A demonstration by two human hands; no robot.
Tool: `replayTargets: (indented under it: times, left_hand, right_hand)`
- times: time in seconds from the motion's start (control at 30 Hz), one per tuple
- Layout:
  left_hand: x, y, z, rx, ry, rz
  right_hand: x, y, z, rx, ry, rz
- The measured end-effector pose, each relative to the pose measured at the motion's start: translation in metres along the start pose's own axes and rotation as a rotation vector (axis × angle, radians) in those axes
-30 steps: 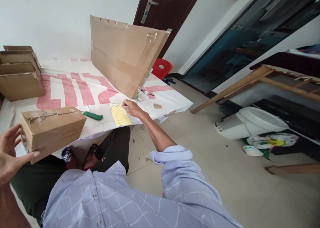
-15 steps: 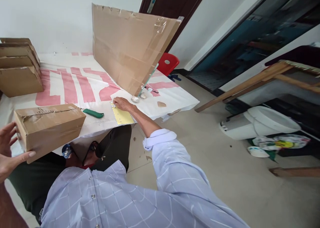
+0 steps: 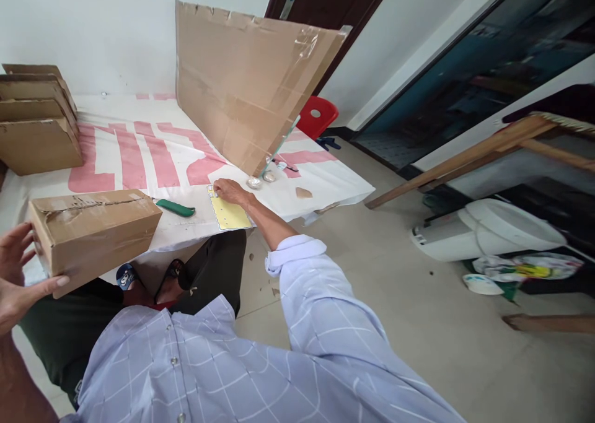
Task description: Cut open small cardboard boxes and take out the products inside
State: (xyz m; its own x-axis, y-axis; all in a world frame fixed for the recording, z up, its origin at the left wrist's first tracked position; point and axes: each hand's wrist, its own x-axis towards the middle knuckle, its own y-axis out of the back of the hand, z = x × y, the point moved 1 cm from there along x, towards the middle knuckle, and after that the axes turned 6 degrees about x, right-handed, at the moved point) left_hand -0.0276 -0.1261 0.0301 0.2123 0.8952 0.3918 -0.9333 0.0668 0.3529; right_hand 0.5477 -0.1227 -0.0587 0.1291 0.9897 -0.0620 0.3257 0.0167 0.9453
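Observation:
My left hand (image 3: 21, 274) grips the left end of a taped brown cardboard box (image 3: 105, 231), its thumb at the lower front corner and its fingers on the end face. The box sits at the table's front edge. Over at the middle of that edge, my right hand (image 3: 231, 192) has its fingers closed at the upper end of a yellow sheet (image 3: 230, 215) with a patterned border. The sheet lies flat on the table; the fingertips are partly hidden. Between the box and the sheet lies a green-handled utility knife (image 3: 175, 208).
A large cardboard panel (image 3: 251, 82) stands tilted on the table (image 3: 334, 191). Beside its lower corner are two tape rolls (image 3: 253, 182) and a cardboard scrap (image 3: 304, 192). Folded cartons (image 3: 39, 141) stand at the left. A white bucket (image 3: 502, 231) lies on its side to the right.
The whole view has shifted slightly. Both hands keep their places, the left on the box and the right at the yellow sheet; nothing else visibly differs.

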Motion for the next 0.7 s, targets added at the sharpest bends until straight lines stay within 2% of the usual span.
replayTargets:
  times: [0.37,0.7]
  left_hand:
    - [0.000,-0.001,0.002,0.016,0.015,-0.010]
    - [-0.005,0.002,0.009,-0.007,-0.043,-0.045]
  right_hand:
    - [0.001,-0.011,0.000,-0.021,-0.029,0.065]
    - [-0.006,-0.027,-0.004,-0.029,-0.040,0.155]
